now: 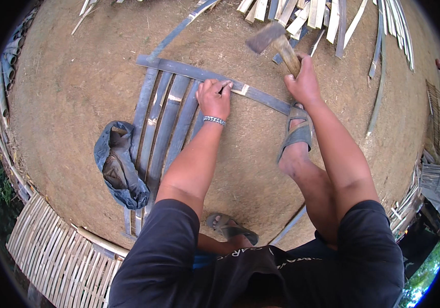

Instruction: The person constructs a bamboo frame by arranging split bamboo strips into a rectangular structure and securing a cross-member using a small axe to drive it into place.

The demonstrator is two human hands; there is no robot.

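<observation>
My right hand is wrapped round the wooden handle of a hammer, its broad, rusty-brown head raised and pointing left. My left hand rests on a grey split-bamboo crosspiece, thumb and fingers pinched together; a small dark thing seems to be between them, too small to name. Under the crosspiece lie several long bamboo slats, side by side with gaps, running toward me. The crosspiece's right end sits by my sandalled right foot, at or under the toes.
A dark plastic bag gapes on the slats at left, something brown inside. Cut bamboo strips are piled at the far side. One curved strip reaches the crosspiece's left end. A slatted bamboo panel lies at lower left. The ground is bare earth.
</observation>
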